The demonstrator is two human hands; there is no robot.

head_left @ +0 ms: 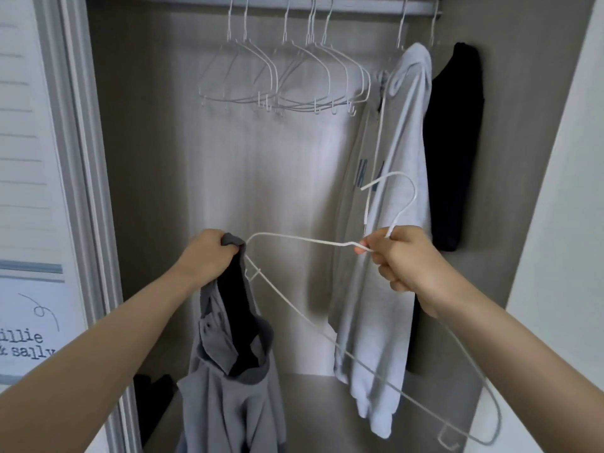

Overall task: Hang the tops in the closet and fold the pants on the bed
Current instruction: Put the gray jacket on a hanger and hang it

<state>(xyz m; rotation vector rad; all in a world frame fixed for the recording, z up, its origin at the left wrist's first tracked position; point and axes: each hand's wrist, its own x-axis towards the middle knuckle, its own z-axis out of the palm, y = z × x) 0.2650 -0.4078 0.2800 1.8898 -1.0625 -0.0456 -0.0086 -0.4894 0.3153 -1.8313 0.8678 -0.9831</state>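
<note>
— What's in the hands?
— The left hand (209,256) grips a soft grey shirt (228,371) by its collar, fingers curled tight; it hangs inside the closet. The right hand (397,256) pinches a thin white wire hanger (294,238) at its neck.
— Any writing?
— The sign (29,341) reads "illie" and "sally".

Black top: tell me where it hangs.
The black top hangs at the closet's far right in the head view, on the rod, beside the light grey hoodie.

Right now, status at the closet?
Left hand grips grey top. Right hand pinches white hanger. Top not on hanger. Rod reachable.
</note>
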